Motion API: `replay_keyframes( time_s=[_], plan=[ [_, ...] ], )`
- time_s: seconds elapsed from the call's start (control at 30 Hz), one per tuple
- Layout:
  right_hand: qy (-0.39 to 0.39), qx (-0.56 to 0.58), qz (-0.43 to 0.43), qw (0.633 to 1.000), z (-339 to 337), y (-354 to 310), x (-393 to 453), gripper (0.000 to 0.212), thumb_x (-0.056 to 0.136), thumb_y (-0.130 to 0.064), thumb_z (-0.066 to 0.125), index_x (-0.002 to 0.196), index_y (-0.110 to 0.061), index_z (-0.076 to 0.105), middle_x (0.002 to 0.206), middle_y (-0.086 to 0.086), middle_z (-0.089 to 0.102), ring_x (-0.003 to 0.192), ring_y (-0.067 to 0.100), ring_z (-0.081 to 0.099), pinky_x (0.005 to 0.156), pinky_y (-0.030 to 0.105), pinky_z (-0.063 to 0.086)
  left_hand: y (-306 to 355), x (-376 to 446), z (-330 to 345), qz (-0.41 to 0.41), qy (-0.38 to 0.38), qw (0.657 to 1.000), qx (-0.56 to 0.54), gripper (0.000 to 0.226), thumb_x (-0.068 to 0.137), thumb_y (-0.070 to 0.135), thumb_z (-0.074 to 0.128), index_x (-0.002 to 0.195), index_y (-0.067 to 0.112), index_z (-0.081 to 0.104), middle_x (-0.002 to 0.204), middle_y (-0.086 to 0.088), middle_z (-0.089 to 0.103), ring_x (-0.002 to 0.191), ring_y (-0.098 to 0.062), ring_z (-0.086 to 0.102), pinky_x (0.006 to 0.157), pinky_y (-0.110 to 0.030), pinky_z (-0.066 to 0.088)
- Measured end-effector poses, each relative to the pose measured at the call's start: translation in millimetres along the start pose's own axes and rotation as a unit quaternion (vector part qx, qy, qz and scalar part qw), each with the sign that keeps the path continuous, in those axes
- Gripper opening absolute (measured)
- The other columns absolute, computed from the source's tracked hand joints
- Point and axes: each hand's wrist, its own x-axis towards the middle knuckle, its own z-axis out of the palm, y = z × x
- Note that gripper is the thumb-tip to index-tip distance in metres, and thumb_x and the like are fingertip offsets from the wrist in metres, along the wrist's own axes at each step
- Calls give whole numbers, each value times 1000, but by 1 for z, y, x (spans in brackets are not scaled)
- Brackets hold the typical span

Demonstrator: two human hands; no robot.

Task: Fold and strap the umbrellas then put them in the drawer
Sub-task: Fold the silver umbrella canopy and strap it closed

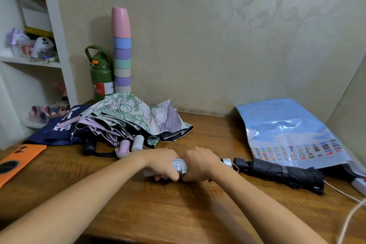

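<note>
Fingers of both hands, left (162,164) and right (200,163), clench a silvery folded umbrella (179,165); bare table (168,204) lies nearer than them.

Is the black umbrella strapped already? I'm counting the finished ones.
Yes, the black umbrella lies rolled with its strap wrapped around it.

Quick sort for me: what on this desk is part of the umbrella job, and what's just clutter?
Part of the job:
- silver umbrella, gripped by left hand and right hand
- black umbrella, rolled up
- floral umbrellas, piled loose
- navy umbrella, loose

Lying about:
- green bottle
- stacked cups
- orange phone
- map bag
- power strip
</note>
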Motion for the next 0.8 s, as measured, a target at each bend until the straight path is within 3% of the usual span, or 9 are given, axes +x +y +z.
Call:
replay_keyframes(
  time_s=[0.1, 0.2, 0.37, 0.43, 0.53, 0.6, 0.67, 0.73, 0.8],
  plan=[
    [-28, 73, 32, 996, -3, 12, -5, 45, 75, -49, 77, 108, -20, 69, 99, 4, 70, 87, 26, 66, 69, 36, 53, 6, -3, 6, 32, 154, 959, 237, 31, 72, 44, 70, 88, 24, 52, 80, 3, 58, 76, -25, 58, 60, -34, 38],
    [-59, 113, 36, 991, -3, 15, -10, 41, 76, -46, 80, 103, -18, 68, 96, 4, 71, 85, 25, 67, 70, 39, 56, 13, -6, 17, 24, 206, 933, 294, 35, 72, 53, 69, 92, 27, 57, 90, 1, 63, 85, -28, 62, 65, -35, 42],
    [-62, 83, 37, 994, 2, 15, -15, 39, 77, -49, 76, 98, -20, 60, 93, 2, 62, 83, 24, 61, 61, 34, 46, 13, -4, 28, -12, 184, 956, 227, 35, 69, 58, 69, 82, 26, 60, 79, 5, 61, 76, -26, 62, 61, -33, 45],
    [-38, 68, 33, 996, 7, 20, -15, 39, 78, -50, 75, 101, -21, 60, 95, 2, 63, 86, 25, 60, 65, 34, 46, 11, -2, 31, -20, 194, 958, 210, 36, 67, 59, 67, 81, 27, 59, 79, 5, 61, 75, -25, 61, 60, -33, 46],
    [85, 26, -5, 996, 14, 32, -17, 46, 79, -57, 71, 113, -27, 61, 114, -1, 61, 108, 22, 56, 89, 38, 44, 10, 2, 35, -36, 226, 961, 157, 37, 68, 59, 67, 84, 26, 60, 80, 7, 63, 75, -23, 63, 63, -33, 49],
    [187, 16, -6, 982, 18, 42, -17, 49, 81, -52, 72, 122, -29, 61, 137, 1, 50, 133, 23, 41, 115, 47, 25, 11, 5, 37, -66, 260, 959, 87, 37, 67, 58, 68, 83, 25, 61, 80, 6, 64, 73, -21, 63, 62, -32, 48],
    [282, 69, 38, 956, 19, 45, -16, 44, 82, -33, 76, 125, -28, 65, 157, 9, 35, 149, 31, 24, 123, 50, 11, 16, 7, 41, -91, 290, 953, -8, 33, 68, 52, 69, 84, 23, 63, 74, 5, 67, 63, -18, 64, 55, -28, 47],
    [371, 225, 102, 895, 16, 45, -15, 44, 84, -12, 73, 126, -24, 67, 161, 14, 30, 150, 32, 24, 122, 47, 22, 23, 10, 49, -85, 291, 944, -129, 27, 72, 41, 71, 88, 19, 66, 64, 2, 67, 47, -16, 61, 45, -24, 45],
    [355, 416, 148, 824, 3, 40, -18, 54, 91, -8, 58, 142, -26, 54, 157, 13, 36, 142, 27, 37, 117, 42, 34, 33, 17, 61, -64, 261, 932, -243, 27, 76, 34, 72, 96, 17, 67, 70, -2, 69, 49, -17, 63, 49, -28, 53]
  ],
)
